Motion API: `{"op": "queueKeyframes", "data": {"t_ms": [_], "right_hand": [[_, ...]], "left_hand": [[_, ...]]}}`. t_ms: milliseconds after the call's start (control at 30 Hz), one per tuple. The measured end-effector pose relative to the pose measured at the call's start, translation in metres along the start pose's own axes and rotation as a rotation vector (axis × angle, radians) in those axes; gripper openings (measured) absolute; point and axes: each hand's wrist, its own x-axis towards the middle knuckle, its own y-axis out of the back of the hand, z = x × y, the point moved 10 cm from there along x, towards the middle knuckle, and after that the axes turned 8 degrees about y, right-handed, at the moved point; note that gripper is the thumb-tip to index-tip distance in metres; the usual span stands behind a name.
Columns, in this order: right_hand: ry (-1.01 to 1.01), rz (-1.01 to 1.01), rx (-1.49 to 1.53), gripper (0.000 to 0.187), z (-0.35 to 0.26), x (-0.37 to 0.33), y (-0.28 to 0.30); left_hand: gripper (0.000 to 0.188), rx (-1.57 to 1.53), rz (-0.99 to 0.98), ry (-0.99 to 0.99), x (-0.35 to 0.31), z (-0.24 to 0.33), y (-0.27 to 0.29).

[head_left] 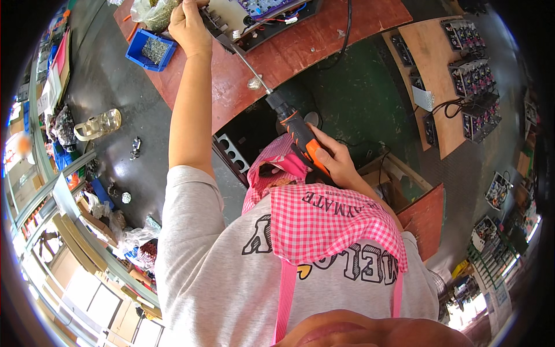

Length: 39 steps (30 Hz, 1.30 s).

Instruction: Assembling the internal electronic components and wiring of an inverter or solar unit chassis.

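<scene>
At frame centre the right hand (337, 160) grips the driver (300, 134); its long bit should stay straight while the left hand (189, 24), fingers pinched, steadies the board (245, 17) at top.

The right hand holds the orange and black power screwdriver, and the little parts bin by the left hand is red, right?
Not quite. In the head view the parts bin by the left hand is blue, not red. The right hand does hold the orange and black power screwdriver.
</scene>
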Motion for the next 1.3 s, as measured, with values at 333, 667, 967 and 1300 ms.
{"op": "queueKeyframes", "data": {"t_ms": [333, 667, 967, 1300], "right_hand": [[0.018, 0.018, 0.026, 0.061, 0.002, 0.002, 0.0], [-0.019, 0.005, -0.163, 0.054, -0.028, -0.023, 0.028], [-0.032, 0.373, -0.167, 0.052, -0.053, -0.068, 0.104], [0.161, 0.523, -0.049, 0.052, -0.06, -0.082, 0.129]], "left_hand": [[0.045, 0.021, 0.008, 0.028, -0.002, 0.002, -0.001], [0.037, 0.217, 0.033, -0.077, -0.009, 0.016, 0.008], [0.011, 0.526, -0.052, -0.436, -0.034, 0.121, -0.057], [0.059, 1.055, -0.203, -0.34, -0.051, 0.099, -0.205]]}}
